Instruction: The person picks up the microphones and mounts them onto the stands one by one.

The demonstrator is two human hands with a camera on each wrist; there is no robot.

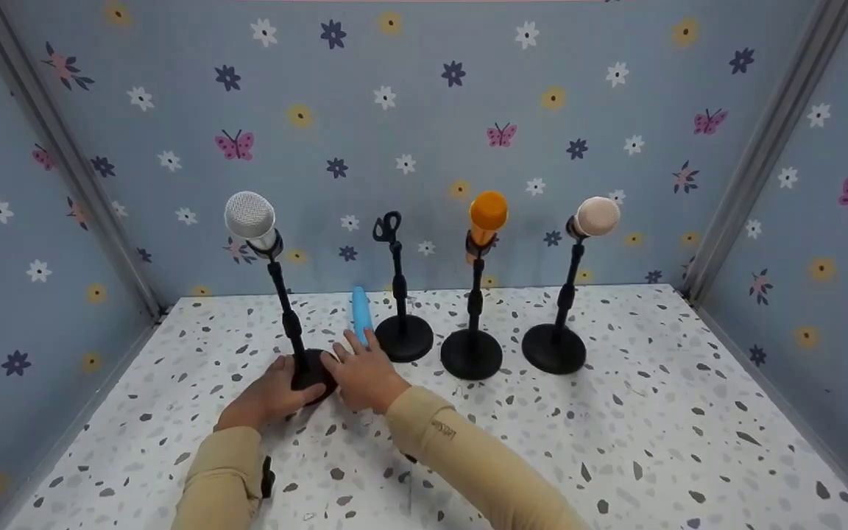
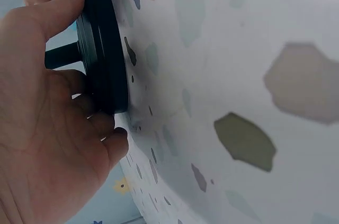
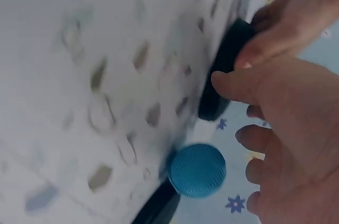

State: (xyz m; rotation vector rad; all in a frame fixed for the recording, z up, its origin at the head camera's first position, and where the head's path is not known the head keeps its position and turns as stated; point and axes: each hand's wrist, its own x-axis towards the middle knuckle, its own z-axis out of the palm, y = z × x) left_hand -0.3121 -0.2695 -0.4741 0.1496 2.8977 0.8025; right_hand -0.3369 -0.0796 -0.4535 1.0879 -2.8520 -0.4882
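A white mesh microphone (image 1: 250, 215) sits in the clip of a black stand at the left of the table. My left hand (image 1: 273, 394) grips the round base (image 2: 103, 49) of that stand, thumb on one side and fingers curled on the other. On the base's right side, my right hand (image 1: 365, 375) touches the edge with its thumb (image 3: 233, 86), the other fingers extended loosely. Just beyond those fingers lies a blue microphone (image 1: 361, 313). Its mesh head (image 3: 197, 170) shows in the right wrist view but is hidden behind the hand in the head view.
A black stand with a bare clip (image 1: 387, 226) stands behind the right hand. Farther right are stands holding an orange microphone (image 1: 489, 211) and a pale pink microphone (image 1: 598, 216). Flower-patterned panels (image 1: 424, 132) enclose the back and sides of the speckled table (image 1: 659, 442).
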